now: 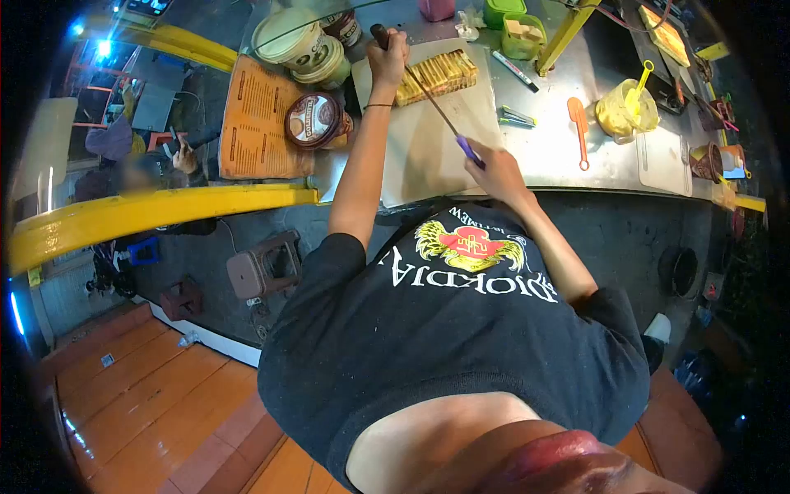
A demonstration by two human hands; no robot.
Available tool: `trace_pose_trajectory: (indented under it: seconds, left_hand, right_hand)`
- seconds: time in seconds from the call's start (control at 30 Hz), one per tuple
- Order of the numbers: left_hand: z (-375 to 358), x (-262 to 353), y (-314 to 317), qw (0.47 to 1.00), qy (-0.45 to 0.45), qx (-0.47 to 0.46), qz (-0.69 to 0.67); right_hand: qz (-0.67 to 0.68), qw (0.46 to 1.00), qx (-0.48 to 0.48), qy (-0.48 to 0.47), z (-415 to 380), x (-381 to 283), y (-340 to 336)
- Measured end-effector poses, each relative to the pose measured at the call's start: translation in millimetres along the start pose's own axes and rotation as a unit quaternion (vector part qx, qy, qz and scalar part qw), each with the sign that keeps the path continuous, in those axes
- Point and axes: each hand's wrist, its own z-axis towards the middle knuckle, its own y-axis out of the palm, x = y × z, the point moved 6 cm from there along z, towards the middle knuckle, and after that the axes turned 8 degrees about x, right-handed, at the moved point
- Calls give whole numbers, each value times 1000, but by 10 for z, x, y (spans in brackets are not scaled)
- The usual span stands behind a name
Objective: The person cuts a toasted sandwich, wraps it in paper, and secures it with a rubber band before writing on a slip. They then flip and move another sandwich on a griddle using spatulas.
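My left hand (388,59) is closed around a long knife with a brown handle (379,34), beside the left end of a sliced, browned filled bread (440,76). The knife's thin blade (432,100) slants down past the bread's near edge toward my right hand (497,174). That hand is closed on a purple handle-like piece (469,151), which meets the far end of the blade; I cannot tell what it is. Under the bread lies a pale sheet (411,156).
On the left are an orange menu (262,123), a round brown tub (314,120) and white buckets (288,39). A marker (516,71), an orange spatula (579,132) and a yellow-smeared tub (617,114) are on the right. Another person's hand (185,156) shows beyond the yellow frame (164,212).
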Motion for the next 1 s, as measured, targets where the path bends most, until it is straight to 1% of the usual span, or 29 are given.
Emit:
trace_pose_trajectory:
  seconds: [0.07, 0.13, 0.2, 0.27, 0.3, 0.33, 0.37, 0.47, 0.53, 0.6, 0.73, 0.8, 0.83, 0.9, 1.0]
  left_hand:
    - [-24, -63, -2, 1000, -10, 8, 18]
    - [9, -146, 27, 1000, 10, -4, 15]
    - [-18, -205, 21, 1000, 1, -3, 23]
    - [23, -199, 11, 1000, 2, 3, 29]
    - [24, -170, 24, 999, 21, 1, 31]
    - [1, -150, 29, 999, 36, 0, 34]
    - [-22, -171, 17, 999, 29, 4, 34]
    - [20, -248, 7, 999, 14, 26, 15]
    - [17, -240, 22, 1000, 10, 22, 11]
    - [30, -237, 4, 1000, 11, 4, 5]
    - [3, -234, -31, 1000, 15, 15, 11]
    - [-25, -128, 25, 996, 82, -7, 36]
    - [-21, -125, 30, 996, 84, -3, 36]
    - [-14, -170, 21, 999, 51, 9, 13]
    - [11, -218, 3, 998, 54, 8, 25]
  right_hand:
    - [-16, 1000, -10, -11, 463, -45, 257]
    - [-31, 999, -21, -7, 792, -51, 433]
    - [2, 998, -56, 40, 938, -98, 437]
    - [13, 998, -48, 31, 728, -166, 248]
    - [20, 999, -42, 21, 623, -183, 159]
    - [8, 1000, -24, 13, 554, -152, 163]
    - [8, 999, -30, 18, 523, -136, 216]
    - [-5, 999, -35, 37, 635, -67, 374]
    - [3, 1000, -3, 0, 763, -77, 494]
    - [-5, 1000, -3, 6, 919, -90, 550]
    - [-5, 1000, -14, 4, 933, -84, 567]
    - [5, 1000, -16, -1, 771, -74, 535]
    - [15, 1000, -12, -5, 714, -73, 519]
    - [-7, 1000, -8, -5, 655, -48, 571]
    - [-45, 999, 2, -14, 755, -71, 647]
